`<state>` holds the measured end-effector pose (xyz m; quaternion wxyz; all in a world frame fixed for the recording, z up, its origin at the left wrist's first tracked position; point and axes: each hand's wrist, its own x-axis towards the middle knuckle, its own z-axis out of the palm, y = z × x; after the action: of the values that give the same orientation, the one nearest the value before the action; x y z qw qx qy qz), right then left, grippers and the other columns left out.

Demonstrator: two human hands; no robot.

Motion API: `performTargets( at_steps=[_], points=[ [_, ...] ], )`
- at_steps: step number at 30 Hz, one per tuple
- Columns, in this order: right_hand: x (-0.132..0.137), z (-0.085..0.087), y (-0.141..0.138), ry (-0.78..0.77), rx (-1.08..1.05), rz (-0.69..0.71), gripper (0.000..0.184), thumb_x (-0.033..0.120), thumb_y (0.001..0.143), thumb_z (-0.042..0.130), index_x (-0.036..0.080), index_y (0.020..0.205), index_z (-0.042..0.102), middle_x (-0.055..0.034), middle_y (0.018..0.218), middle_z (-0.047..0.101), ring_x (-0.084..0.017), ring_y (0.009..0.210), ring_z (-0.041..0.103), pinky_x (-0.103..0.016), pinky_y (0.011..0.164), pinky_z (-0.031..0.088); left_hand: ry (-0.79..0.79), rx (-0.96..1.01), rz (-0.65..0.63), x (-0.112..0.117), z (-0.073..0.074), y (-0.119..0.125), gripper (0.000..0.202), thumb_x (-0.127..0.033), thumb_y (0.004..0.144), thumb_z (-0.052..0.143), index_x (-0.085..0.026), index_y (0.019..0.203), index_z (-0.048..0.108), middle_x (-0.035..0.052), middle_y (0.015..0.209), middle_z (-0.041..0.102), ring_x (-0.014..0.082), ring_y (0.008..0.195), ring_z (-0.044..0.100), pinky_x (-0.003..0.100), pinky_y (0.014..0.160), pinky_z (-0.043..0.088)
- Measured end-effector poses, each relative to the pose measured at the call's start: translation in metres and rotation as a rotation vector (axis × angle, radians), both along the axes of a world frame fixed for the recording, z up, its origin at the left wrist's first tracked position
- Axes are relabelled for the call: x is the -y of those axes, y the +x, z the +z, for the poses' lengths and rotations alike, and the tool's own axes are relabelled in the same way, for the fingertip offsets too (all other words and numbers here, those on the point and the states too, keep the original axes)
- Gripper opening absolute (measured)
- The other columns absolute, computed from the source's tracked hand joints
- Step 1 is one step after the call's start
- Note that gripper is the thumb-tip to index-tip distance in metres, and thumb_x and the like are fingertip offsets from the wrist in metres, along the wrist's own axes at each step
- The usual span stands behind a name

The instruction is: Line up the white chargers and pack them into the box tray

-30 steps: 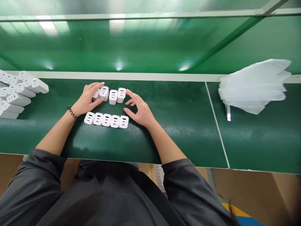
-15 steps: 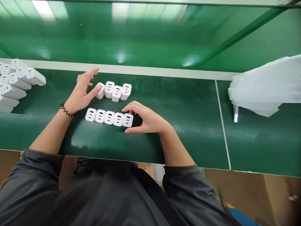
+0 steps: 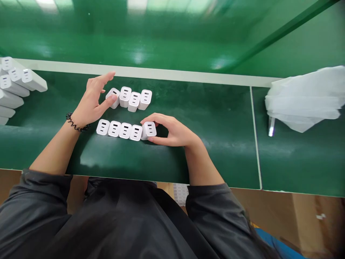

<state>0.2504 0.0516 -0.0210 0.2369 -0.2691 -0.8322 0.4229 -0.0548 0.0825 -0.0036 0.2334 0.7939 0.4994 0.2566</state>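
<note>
My right hand (image 3: 172, 130) grips a white charger (image 3: 149, 128) between thumb and fingers at the right end of the front row. That charger leans a little and stands slightly higher than its neighbours. To its left, several white chargers (image 3: 125, 130) stand side by side, port faces up. My left hand (image 3: 93, 99) is open, fingers spread, its thumb resting on the port face of the leftmost charger (image 3: 115, 104) in the back row. Three more chargers (image 3: 134, 100) stand beside that one, unevenly lined up.
A pile of white chargers (image 3: 16, 84) lies at the far left of the green table (image 3: 215, 144). On the right are translucent white bags (image 3: 304, 97) with a shiny clear piece (image 3: 271, 126) below. A pale strip (image 3: 188, 75) runs along the back.
My right hand has closed on the end charger of the front row and shifted it slightly right and up. My left hand has barely moved. The view has shifted a little.
</note>
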Motion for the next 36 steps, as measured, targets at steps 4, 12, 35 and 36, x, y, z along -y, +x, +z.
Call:
performTargets(
  at_steps=[4,12,35,36],
  points=[
    [0.001,0.001,-0.002,0.003,0.009,-0.004,0.037,0.036,0.085,0.07,0.022,0.118,0.061,-0.0075,0.113,0.07,-0.022,0.097,0.066,-0.035,0.084,0.054,-0.049,0.001,0.004,0.001,0.003,0.001,0.068,-0.07,0.095,0.042,-0.031,0.15,0.031,-0.0046,0.152,0.044,0.032,0.135,0.035,0.06,0.107,0.045],
    [0.003,0.002,-0.003,0.004,0.006,0.008,0.036,0.037,0.085,0.071,0.023,0.118,0.062,-0.0074,0.114,0.069,-0.023,0.102,0.065,-0.037,0.088,0.055,-0.05,-0.017,-0.011,0.0,0.001,0.002,0.07,-0.07,0.095,0.041,-0.029,0.151,0.03,-0.0037,0.151,0.047,0.0308,0.134,0.036,0.058,0.106,0.047],
    [0.004,-0.002,-0.001,0.004,0.081,-0.003,0.049,0.053,0.083,0.072,0.029,0.125,0.063,-0.0067,0.117,0.069,-0.026,0.093,0.067,-0.04,0.079,0.058,-0.038,-0.197,0.034,0.012,0.023,0.012,0.064,-0.072,0.094,0.031,-0.035,0.145,0.044,0.0,0.147,0.049,0.0325,0.143,0.037,0.061,0.121,0.031],
    [0.003,-0.002,-0.002,0.002,0.077,-0.007,0.047,0.052,0.084,0.071,0.029,0.125,0.064,-0.0065,0.117,0.07,-0.025,0.092,0.067,-0.039,0.079,0.057,-0.035,-0.197,0.03,0.012,0.023,0.012,0.064,-0.072,0.095,0.031,-0.035,0.145,0.044,-0.0003,0.147,0.049,0.032,0.143,0.037,0.061,0.122,0.03]
  ],
)
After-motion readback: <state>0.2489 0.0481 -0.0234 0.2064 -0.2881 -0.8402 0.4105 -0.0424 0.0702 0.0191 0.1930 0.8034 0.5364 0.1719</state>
